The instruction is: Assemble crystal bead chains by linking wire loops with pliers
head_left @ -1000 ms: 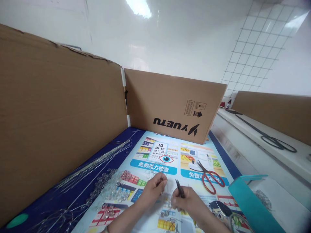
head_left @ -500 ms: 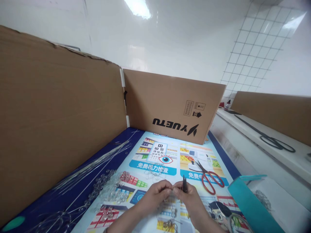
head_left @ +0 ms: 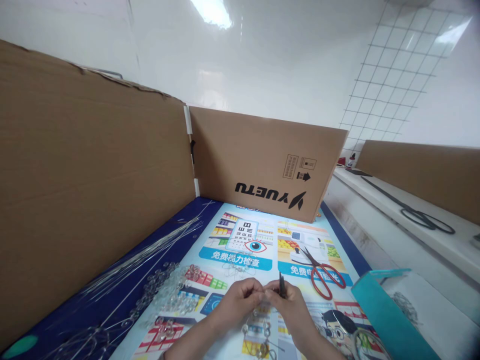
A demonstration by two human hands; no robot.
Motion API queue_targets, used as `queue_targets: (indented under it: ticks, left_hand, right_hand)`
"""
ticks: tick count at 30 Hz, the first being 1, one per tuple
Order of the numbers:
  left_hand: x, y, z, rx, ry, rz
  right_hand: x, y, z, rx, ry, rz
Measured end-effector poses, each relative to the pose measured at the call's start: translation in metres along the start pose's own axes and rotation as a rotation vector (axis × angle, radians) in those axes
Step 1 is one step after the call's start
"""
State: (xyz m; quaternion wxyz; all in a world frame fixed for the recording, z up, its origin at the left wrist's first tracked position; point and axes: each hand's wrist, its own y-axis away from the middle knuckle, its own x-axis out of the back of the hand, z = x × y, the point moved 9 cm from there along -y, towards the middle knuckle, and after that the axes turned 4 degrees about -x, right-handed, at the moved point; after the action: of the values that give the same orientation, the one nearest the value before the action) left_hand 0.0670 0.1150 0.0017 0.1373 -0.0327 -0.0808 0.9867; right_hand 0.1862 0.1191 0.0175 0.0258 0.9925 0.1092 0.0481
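Note:
My left hand (head_left: pixel 243 300) and my right hand (head_left: pixel 287 302) meet fingertip to fingertip above the printed table cover. Both pinch at one spot, where a thin strand is mostly hidden by the fingers. Clear beads (head_left: pixel 266 330) on fine wire show just below, between my wrists, and seem to belong to that strand. A small dark pointed tool, apparently pliers (head_left: pixel 281 285), stands up from my right hand with its jaws upward; its handles are covered by the palm. Red-handled scissors (head_left: pixel 324 280) lie to the right, blades slightly apart.
Loose clear beads (head_left: pixel 165 295) are spread at left, beside a bundle of thin wires (head_left: pixel 150 250). Small beaded wire pieces (head_left: pixel 240 265) lie beyond my hands. Cardboard panels (head_left: pixel 262 150) wall the back and left. A teal-edged box (head_left: pixel 390 305) holds wire coils at right.
Both hands have shifted very slightly left, still pinching together. The dark tool has tilted a little leftward, and the beads below my hands show more clearly.

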Motion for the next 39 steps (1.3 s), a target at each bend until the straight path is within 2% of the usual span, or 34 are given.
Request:
queue_targets:
  ticks: [6, 15, 24, 30, 39]
  left_hand:
    - [0.004, 0.000, -0.006, 0.017, -0.032, 0.035]
    - [0.006, 0.000, 0.003, -0.027, -0.105, 0.047]
    - [0.012, -0.003, -0.001, -0.047, -0.131, 0.065]
    - [0.016, -0.003, -0.002, -0.049, -0.161, 0.105]
    - [0.017, -0.005, -0.002, -0.042, -0.122, 0.118]
  right_hand:
    - [0.002, 0.004, -0.003, -0.017, 0.017, -0.005]
    - [0.005, 0.004, -0.004, 0.001, 0.161, 0.047]
    - [0.026, -0.001, -0.023, 0.163, 0.484, 0.092]
    - [0.014, 0.001, -0.023, 0.259, 0.655, 0.030]
    - [0.005, 0.001, -0.021, 0.282, 0.698, 0.004]
